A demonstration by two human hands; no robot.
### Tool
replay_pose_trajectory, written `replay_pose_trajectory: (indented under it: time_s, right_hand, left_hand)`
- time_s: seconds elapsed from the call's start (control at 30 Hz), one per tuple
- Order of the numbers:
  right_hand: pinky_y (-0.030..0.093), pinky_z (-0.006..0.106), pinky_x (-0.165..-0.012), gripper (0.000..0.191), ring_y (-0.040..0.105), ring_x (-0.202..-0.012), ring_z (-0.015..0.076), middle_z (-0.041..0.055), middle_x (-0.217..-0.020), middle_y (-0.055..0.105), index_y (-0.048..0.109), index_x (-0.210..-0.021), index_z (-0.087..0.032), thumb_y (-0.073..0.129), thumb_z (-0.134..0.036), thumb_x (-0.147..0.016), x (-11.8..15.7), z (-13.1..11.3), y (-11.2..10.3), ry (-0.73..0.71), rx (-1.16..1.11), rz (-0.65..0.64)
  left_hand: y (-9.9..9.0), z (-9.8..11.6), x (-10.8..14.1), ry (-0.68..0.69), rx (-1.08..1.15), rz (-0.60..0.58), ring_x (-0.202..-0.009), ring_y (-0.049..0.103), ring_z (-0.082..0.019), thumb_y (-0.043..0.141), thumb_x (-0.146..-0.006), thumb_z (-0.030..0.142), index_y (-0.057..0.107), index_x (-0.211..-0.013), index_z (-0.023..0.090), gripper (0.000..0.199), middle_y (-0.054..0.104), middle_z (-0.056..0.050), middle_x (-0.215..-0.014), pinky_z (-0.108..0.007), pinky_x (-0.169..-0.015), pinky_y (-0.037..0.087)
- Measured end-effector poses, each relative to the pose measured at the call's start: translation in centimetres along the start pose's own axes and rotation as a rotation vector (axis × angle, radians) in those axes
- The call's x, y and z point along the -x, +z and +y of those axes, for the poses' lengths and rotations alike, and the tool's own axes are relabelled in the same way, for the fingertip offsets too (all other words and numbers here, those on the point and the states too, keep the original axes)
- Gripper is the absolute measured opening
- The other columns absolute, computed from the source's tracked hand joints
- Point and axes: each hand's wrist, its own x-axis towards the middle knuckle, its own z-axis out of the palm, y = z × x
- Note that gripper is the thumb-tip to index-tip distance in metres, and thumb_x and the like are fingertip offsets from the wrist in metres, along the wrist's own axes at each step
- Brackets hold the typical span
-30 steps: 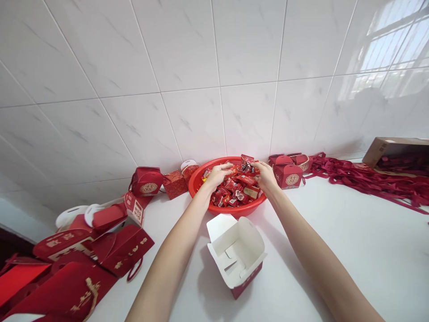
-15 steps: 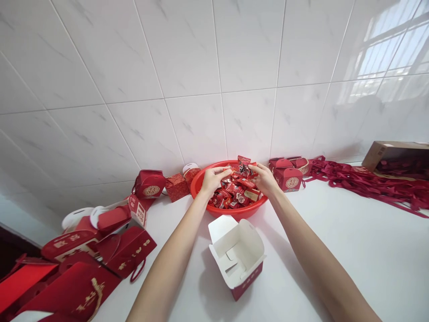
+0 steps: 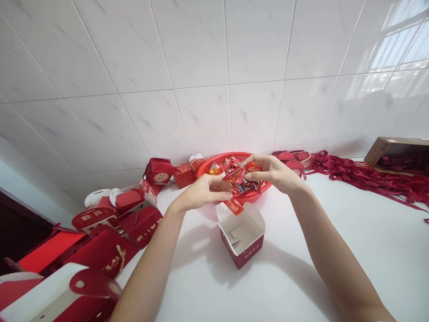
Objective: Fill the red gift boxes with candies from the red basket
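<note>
Both my hands are raised between the red basket [image 3: 214, 162] of wrapped sweets and an open box [image 3: 241, 252], red outside and white inside. My left hand [image 3: 206, 193] is at the near left of the basket, its thumb and fingers apart. Just below its fingertips a red packet [image 3: 233, 206] shows over the box's back edge; whether the hand touches it is unclear. Over the basket's right side, my right hand [image 3: 271, 173] pinches red wrapped sweets [image 3: 241, 175] between thumb and fingers. The inside of the box shows only white flaps.
Red gift boxes [image 3: 97, 252] crowd the left side. More small red boxes [image 3: 295, 162] stand along the tiled wall. Dark red ribbons [image 3: 358, 179] lie at the right, beside a cardboard box [image 3: 378, 150].
Both hands have come back from the basket toward the box. The left fingers have spread, and the red packet now shows at the box's back edge. The view has shifted.
</note>
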Motion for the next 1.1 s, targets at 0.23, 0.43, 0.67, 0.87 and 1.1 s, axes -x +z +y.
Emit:
replay_pose_trajectory:
  time_s: [0.23,0.43,0.67,0.87,1.1]
  right_hand:
    - [0.043,0.024,-0.057,0.01,0.058,-0.068,0.0151,-0.0003,-0.077,0.066,0.074,-0.086,-0.019,0.069,-0.022,-0.078,1.4,-1.3,2.0,-0.038,0.436,-0.194]
    - [0.035,0.023,-0.05,0.004,0.05,-0.058,0.0118,-0.0033,-0.067,0.06,0.07,-0.082,-0.02,0.067,-0.02,-0.079,1.2,-0.8,3.3,-0.033,0.642,-0.275]
    - [0.033,0.025,-0.053,0.005,0.054,-0.062,0.0147,-0.0009,-0.071,0.063,0.064,-0.089,-0.021,0.061,-0.023,-0.084,0.9,0.3,3.6,0.041,0.826,-0.308]
    - [0.036,0.026,-0.06,0.008,0.056,-0.071,0.0158,0.0025,-0.085,0.067,0.06,-0.091,-0.02,0.052,-0.017,-0.087,1.3,-0.6,3.4,0.094,0.878,-0.419]
    - [0.039,0.029,-0.066,0.022,0.06,-0.084,0.0206,0.0064,-0.101,0.068,0.064,-0.108,-0.021,0.056,-0.024,-0.088,2.0,-1.6,3.1,0.14,1.043,-0.413]
  left_hand:
    - [0.2,0.8,2.8,-0.065,-0.474,-0.108,-0.066,0.061,-0.016,0.064,-0.077,0.035,0.073,-0.07,0.022,0.017,0.067,0.001,-0.07,-0.023,-0.056,0.038]
    - [-0.3,0.4,3.4,-0.191,-0.461,-0.222,-0.082,0.069,-0.022,0.073,-0.07,0.041,0.079,-0.098,0.024,0.034,0.076,-0.004,-0.094,-0.022,-0.059,0.042]
    - [-0.2,0.4,3.3,-0.231,-0.533,-0.276,-0.093,0.069,-0.024,0.074,-0.068,0.037,0.074,-0.114,0.023,0.048,0.075,-0.006,-0.109,-0.023,-0.063,0.044]
    - [-0.1,1.7,3.4,-0.26,-0.675,-0.421,-0.11,0.063,-0.026,0.064,-0.077,0.042,0.063,-0.132,0.019,0.059,0.068,-0.008,-0.126,-0.027,-0.078,0.048]
    - [0.3,2.3,3.8,-0.262,-0.749,-0.432,-0.108,0.062,-0.026,0.063,-0.078,0.045,0.062,-0.131,0.02,0.059,0.069,-0.007,-0.117,-0.029,-0.08,0.048]
